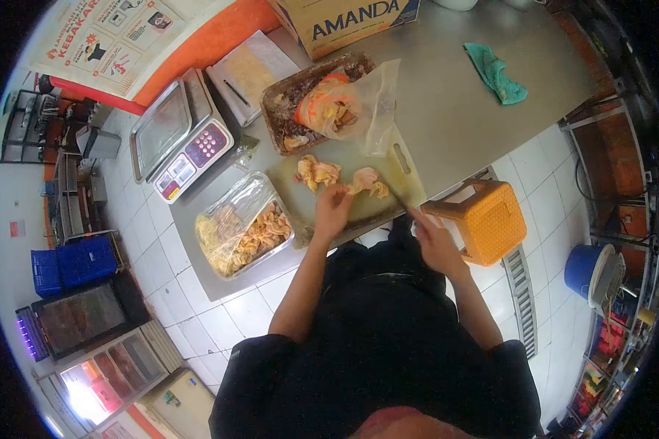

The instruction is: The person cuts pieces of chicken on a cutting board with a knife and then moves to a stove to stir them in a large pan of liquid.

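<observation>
A piece of raw chicken (366,180) lies on the green cutting board (406,172). My left hand (332,211) pinches its left edge with closed fingers. My right hand (437,241) is wrapped around the handle of a knife (397,196), whose thin blade points up and left beside the chicken. Another clump of raw chicken (318,173) rests on the board, just above my left hand. To the left stands a metal tray (291,238) of cut chicken pieces and pale yellow bits, partly covered by clear plastic.
Behind the board, a brown-stained tray (278,110) holds an open plastic bag (337,110). A digital scale (194,154), papers with a pen (234,91) and a cardboard box (344,25) stand farther back. A green cloth (496,73) lies right; an orange stool (490,223) stands beside the table.
</observation>
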`<action>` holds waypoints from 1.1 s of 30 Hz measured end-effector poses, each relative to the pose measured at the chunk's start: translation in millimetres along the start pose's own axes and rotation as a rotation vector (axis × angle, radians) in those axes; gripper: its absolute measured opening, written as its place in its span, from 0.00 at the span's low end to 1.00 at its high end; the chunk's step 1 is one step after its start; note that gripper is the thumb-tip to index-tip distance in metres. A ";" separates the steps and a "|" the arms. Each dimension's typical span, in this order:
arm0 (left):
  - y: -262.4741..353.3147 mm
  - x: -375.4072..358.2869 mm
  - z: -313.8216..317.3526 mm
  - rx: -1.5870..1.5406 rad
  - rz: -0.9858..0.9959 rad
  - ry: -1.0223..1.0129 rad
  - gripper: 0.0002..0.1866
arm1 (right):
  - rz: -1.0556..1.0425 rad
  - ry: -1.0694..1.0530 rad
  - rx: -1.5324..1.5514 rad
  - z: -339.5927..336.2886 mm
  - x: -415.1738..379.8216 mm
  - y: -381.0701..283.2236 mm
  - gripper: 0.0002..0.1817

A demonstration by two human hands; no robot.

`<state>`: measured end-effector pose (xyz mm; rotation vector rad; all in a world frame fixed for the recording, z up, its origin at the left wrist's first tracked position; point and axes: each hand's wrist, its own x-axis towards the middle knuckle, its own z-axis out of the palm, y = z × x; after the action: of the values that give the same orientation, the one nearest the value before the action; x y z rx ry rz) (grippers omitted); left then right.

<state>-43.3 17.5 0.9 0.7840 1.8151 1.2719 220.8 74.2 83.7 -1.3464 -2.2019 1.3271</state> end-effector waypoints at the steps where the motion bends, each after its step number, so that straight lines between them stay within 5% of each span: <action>1: -6.0 -4.3 -4.6 0.365 0.162 0.012 0.05 | 0.024 -0.148 -0.064 6.2 3.6 -7.2 0.26; 4: 2.1 -25.6 -15.9 0.638 0.448 0.070 0.07 | 0.072 -0.282 -0.141 20.0 8.0 -2.2 0.26; 11: -2.1 -19.2 -43.8 0.788 0.325 -0.013 0.11 | 0.185 -0.162 -0.086 5.8 1.5 -4.4 0.24; 13: 22.9 -16.5 -42.6 0.893 0.002 -0.197 0.11 | 0.151 -0.166 -0.092 9.9 0.9 -7.0 0.25; 16: 25.8 -14.6 -27.6 0.573 0.161 -0.005 0.10 | 0.088 -0.225 -0.119 23.0 7.5 -10.8 0.26; 20: 7.7 -6.9 -8.7 0.738 0.348 0.044 0.09 | 0.078 -0.279 -0.230 22.1 12.7 -7.4 0.26; 27: 15.1 -7.6 -15.7 0.732 0.264 -0.116 0.11 | -0.036 -0.132 -0.165 23.5 -2.3 6.0 0.26; 30: 13.6 -8.4 -17.4 0.722 0.299 -0.174 0.11 | 0.011 -0.285 -0.235 21.5 1.7 -6.2 0.26; 33: 8.1 -5.1 -19.8 0.717 0.356 -0.254 0.11 | 0.082 -0.220 -0.233 3.2 2.6 5.7 0.26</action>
<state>-57.1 6.5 13.9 1.6363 1.9747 0.6457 220.8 75.3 76.8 -1.4457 -2.5417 1.3376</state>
